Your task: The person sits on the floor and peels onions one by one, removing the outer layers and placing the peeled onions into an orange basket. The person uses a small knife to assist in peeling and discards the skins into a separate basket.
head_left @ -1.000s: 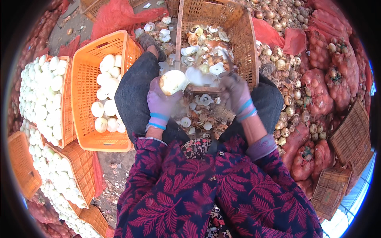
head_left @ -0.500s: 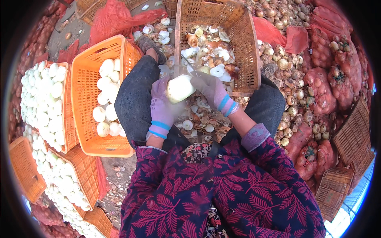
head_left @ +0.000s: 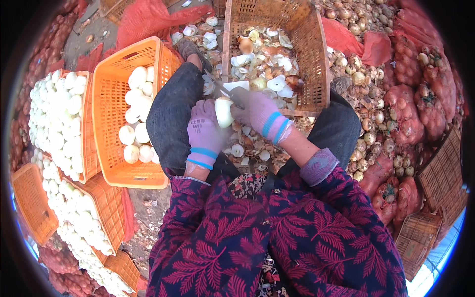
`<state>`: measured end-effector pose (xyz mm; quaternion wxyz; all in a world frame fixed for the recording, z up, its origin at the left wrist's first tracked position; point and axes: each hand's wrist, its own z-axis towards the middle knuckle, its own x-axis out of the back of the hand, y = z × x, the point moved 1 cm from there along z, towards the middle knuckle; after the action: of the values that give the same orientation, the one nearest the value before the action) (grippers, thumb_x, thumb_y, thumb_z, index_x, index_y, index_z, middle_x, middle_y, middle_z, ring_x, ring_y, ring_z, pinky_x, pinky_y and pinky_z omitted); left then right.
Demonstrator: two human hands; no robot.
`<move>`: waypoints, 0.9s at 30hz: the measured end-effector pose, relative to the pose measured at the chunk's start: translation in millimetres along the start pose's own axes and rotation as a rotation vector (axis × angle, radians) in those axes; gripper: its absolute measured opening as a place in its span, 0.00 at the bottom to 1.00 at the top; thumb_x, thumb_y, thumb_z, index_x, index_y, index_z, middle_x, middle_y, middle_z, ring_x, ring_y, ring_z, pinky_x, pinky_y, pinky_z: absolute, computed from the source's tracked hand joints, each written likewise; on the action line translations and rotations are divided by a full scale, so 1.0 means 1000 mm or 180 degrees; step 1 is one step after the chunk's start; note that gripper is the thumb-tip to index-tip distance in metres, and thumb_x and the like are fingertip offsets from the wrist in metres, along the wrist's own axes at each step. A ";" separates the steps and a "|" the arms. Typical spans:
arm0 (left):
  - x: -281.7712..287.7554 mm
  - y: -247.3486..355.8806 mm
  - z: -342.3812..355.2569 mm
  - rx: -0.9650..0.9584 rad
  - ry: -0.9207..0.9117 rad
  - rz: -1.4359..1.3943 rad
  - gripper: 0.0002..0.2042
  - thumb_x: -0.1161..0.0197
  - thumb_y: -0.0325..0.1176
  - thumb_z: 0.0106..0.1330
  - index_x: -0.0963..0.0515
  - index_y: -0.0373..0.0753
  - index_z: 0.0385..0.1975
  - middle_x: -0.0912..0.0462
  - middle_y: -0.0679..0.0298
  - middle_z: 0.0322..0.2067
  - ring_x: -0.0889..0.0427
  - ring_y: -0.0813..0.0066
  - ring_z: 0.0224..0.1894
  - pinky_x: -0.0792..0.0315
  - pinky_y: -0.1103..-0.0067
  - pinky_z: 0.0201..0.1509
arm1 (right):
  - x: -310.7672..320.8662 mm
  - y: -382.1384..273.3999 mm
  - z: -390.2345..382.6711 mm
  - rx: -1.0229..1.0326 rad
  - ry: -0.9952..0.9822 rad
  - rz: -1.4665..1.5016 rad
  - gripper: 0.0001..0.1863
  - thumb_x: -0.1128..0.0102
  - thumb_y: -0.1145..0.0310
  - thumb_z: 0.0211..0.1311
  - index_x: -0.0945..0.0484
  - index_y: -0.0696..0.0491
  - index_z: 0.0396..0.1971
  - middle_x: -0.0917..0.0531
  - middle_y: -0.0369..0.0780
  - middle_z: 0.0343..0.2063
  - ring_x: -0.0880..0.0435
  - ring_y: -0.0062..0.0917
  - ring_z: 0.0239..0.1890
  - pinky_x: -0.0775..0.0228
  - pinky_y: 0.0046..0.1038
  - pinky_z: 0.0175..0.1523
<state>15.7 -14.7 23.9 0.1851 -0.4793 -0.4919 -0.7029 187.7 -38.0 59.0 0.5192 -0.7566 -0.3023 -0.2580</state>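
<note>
My left hand (head_left: 204, 126), in a pale purple glove with blue bands, is wrapped round a peeled white onion (head_left: 224, 113). Close against the onion's right side, my right hand (head_left: 255, 110) in a matching glove is closed on a knife. The knife's blade (head_left: 213, 82) points up and left past the onion; its handle is hidden in the glove. Just beyond both hands, between my knees, an orange crate (head_left: 324, 64) holds onion skins, cut white pieces and a brown onion (head_left: 246, 45).
Left of my knee, an orange crate (head_left: 106, 123) holds several peeled onions. Heaped crates of peeled onions (head_left: 57, 123) stand farther left. Unpeeled onions (head_left: 368, 123) lie on the right, beside red mesh sacks (head_left: 403, 111) and tipped crates (head_left: 440, 168). Skins (head_left: 252, 153) litter the ground below my hands.
The onion has turned in my left hand, showing a narrower side. The knife has swung out to the left above it. My view has shifted slightly.
</note>
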 end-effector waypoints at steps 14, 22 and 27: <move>0.002 -0.019 0.004 0.0815 0.0145 -0.2658 0.34 0.25 0.33 0.45 0.25 0.30 0.56 0.18 0.51 0.51 0.17 0.60 0.53 0.23 0.66 0.60 | 0.048 0.043 0.009 -0.0147 0.0764 0.0136 0.15 0.35 0.62 0.62 0.21 0.54 0.45 0.14 0.53 0.33 0.13 0.50 0.39 0.22 0.47 0.47; 0.013 -0.002 0.022 0.0708 -0.0066 -0.5174 0.36 0.23 0.39 0.52 0.27 0.33 0.63 0.17 0.56 0.57 0.15 0.62 0.55 0.22 0.69 0.62 | 0.088 0.064 -0.011 -0.0905 0.0802 0.1876 0.30 0.37 0.58 0.72 0.29 0.54 0.70 0.15 0.38 0.28 0.21 0.17 0.25 0.28 0.23 0.29; -0.003 0.005 0.036 -0.0228 0.0173 -0.1267 0.33 0.23 0.37 0.47 0.26 0.35 0.56 0.21 0.49 0.51 0.21 0.49 0.55 0.25 0.60 0.61 | 0.029 0.035 -0.002 -0.0411 -0.0560 0.2230 0.32 0.38 0.51 0.73 0.28 0.54 0.70 0.16 0.35 0.31 0.24 0.14 0.25 0.31 0.22 0.29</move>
<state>39.1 13.9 25.7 0.0385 -0.3598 -0.5464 -0.7553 232.5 -43.7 57.9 0.4993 -0.8647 -0.0514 -0.0170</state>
